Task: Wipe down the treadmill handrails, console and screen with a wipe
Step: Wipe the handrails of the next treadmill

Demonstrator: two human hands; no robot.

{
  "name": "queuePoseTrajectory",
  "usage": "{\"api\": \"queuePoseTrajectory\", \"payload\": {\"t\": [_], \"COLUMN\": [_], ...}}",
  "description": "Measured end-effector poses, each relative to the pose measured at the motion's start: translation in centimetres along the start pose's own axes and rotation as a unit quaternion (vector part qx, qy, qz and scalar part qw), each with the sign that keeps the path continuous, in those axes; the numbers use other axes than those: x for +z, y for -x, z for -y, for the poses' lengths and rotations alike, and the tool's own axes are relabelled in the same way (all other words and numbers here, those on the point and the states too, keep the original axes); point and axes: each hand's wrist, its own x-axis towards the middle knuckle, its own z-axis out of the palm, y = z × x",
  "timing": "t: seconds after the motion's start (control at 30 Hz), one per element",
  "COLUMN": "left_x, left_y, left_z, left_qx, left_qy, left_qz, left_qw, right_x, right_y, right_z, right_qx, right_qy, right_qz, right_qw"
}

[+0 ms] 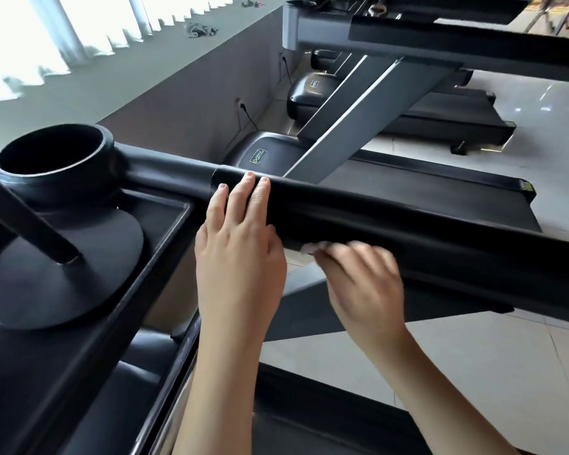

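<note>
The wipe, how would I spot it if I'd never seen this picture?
Find the thick black handrail crossing the middle of the picture. The left hand lies flat on it, and the right hand is beside it, against the rail's lower edge. The wipe is the small white scrap at that hand's fingertips, the only white thing on the black rail.

Gym interior with treadmills in a row: a black padded handrail [408, 221] and cup holder [53, 156] fill the foreground. Beyond them a running belt [408, 188] and rounded motor cover [266, 152] lie beside a second machine [447, 113]. Cables run from wall sockets [239, 101]; the floor tiles [539, 142] are pale and glossy.
</note>
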Motion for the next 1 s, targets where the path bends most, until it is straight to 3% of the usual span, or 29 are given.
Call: {"api": "queuePoseTrajectory", "payload": {"t": [0.1,0.27,0.4,0.63,0.8,0.9,1.0], "left_x": [-0.1,-0.2,-0.4,-0.7,-0.7,-0.5,0.3], "left_y": [0.1,0.1,0.2,0.1,0.0,-0.6,-1.1], "left_z": [0.0,0.0,-0.1,-0.3,-0.4,-1.3,-2.1], "left_qx": [0.0,-0.001,-0.009,-0.023,-0.018,-0.045,0.007], "left_qy": [-0.001,-0.001,0.0,-0.006,0.012,0.063,0.062], "left_qz": [0.001,0.005,0.024,0.058,0.04,-0.005,-0.036], "left_qw": [1.0,1.0,1.0,0.998,0.999,0.997,0.997], "right_x": [-0.3,0.3,-2.1,-2.4,-4.2,-2.7,-2.7], "right_y": [0.1,-1.0,-2.1,-4.3,-3.3,-3.6,-1.5], "right_z": [-0.3,0.9,-0.9,0.1,-1.4,0.1,-0.7], "right_qx": [0.045,0.028,0.095,0.092,0.157,0.106,0.061], "right_qy": [0.013,-0.023,0.015,0.038,0.056,0.028,-0.013], "right_qz": [-0.052,-0.066,-0.145,-0.052,-0.093,-0.048,-0.01], "right_qw": [0.998,0.997,0.985,0.994,0.982,0.993,0.998]}}
